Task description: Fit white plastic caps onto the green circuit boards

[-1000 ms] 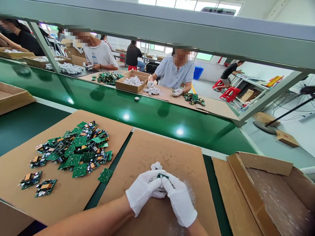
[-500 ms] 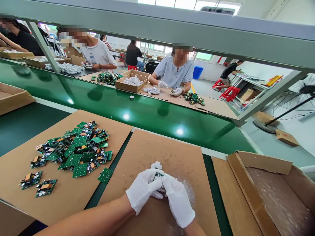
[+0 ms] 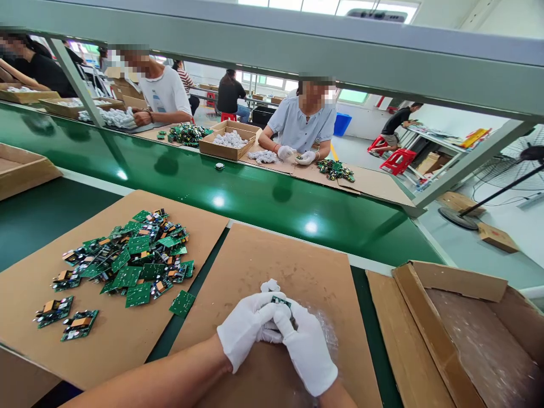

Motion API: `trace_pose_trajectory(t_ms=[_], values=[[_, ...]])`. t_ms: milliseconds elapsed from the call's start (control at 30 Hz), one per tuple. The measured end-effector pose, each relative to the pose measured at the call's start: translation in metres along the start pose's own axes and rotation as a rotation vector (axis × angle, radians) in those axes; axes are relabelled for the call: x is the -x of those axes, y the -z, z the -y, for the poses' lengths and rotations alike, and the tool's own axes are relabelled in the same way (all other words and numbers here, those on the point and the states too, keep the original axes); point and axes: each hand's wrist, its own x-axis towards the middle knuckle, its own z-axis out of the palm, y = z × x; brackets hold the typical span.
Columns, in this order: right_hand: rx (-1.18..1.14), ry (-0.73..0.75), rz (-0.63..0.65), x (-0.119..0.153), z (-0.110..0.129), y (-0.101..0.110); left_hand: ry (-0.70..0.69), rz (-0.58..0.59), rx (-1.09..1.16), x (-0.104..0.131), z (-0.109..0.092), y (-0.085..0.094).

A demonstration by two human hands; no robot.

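A small green circuit board (image 3: 280, 301) is pinched between my two white-gloved hands, low in the middle of the head view. My left hand (image 3: 249, 326) has its fingers closed round the board's left side. From the right, my right hand (image 3: 308, 345) grips it with thumb and fingers. White pieces (image 3: 270, 286) show just beyond the fingertips, and more white material sits below the fingers, partly hidden. Under both hands lies a brown cardboard sheet (image 3: 242, 255). A heap of green circuit boards (image 3: 138, 245) with orange and black parts rests on the cardboard to the left.
An open cardboard box (image 3: 442, 328) stands at the right, another (image 3: 21, 167) at the far left. Beyond runs a green belt (image 3: 255, 195) carrying one small white piece (image 3: 220, 166). Across it, people work beside boxes of white pieces (image 3: 229, 141). A metal frame crosses above.
The board in my hands has tilted, and my right thumb has shifted over it. The small white piece on the belt has moved left. Across the belt, the left person's arms have reached left.
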Motion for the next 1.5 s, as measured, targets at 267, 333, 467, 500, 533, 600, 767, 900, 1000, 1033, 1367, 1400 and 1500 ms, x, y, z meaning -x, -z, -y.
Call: trace_pose_trajectory(t_ms=[267, 333, 467, 500, 533, 600, 767, 900, 1000, 1033, 1367, 1400, 1500], values=[[0.048, 0.030, -0.002, -0.001, 0.001, 0.001, -0.030, 0.026, 0.065, 0.001, -0.003, -0.002], [0.052, 0.043, -0.001, -0.002, 0.002, 0.004, -0.026, 0.046, 0.097, 0.002, -0.005, -0.004], [0.064, 0.039, -0.064, 0.001, -0.002, 0.015, 0.023, 0.075, 0.190, 0.004, -0.010, -0.005], [0.072, 0.032, -0.104, 0.003, -0.004, 0.017, 0.030, 0.077, 0.222, 0.004, -0.010, -0.004], [0.093, 0.047, -0.150, 0.004, -0.006, 0.018, 0.035, 0.082, 0.253, 0.004, -0.011, -0.004], [0.177, 0.157, -0.230, 0.006, -0.012, 0.018, 0.035, 0.097, 0.309, 0.003, -0.010, -0.002], [0.362, 0.401, -0.242, 0.009, -0.019, 0.005, 0.025, 0.120, 0.384, 0.002, -0.008, 0.001], [0.277, 0.394, -0.140, 0.010, -0.014, 0.004, 0.028, 0.134, 0.409, 0.002, -0.009, 0.000], [0.258, 0.306, -0.216, 0.010, -0.013, 0.008, 0.039, 0.156, 0.402, 0.002, -0.011, 0.000], [0.275, 0.301, -0.243, 0.010, -0.014, 0.009, 0.039, 0.162, 0.392, 0.002, -0.011, -0.001], [0.044, 0.096, -0.268, 0.008, -0.013, 0.011, 0.007, 0.170, 0.273, 0.006, -0.013, -0.004], [-0.025, 0.050, -0.252, 0.007, -0.012, 0.011, 0.003, 0.176, 0.259, 0.006, -0.013, -0.005], [-0.157, 0.013, -0.127, 0.005, -0.006, 0.009, -0.013, 0.183, 0.166, 0.007, -0.010, -0.004]])
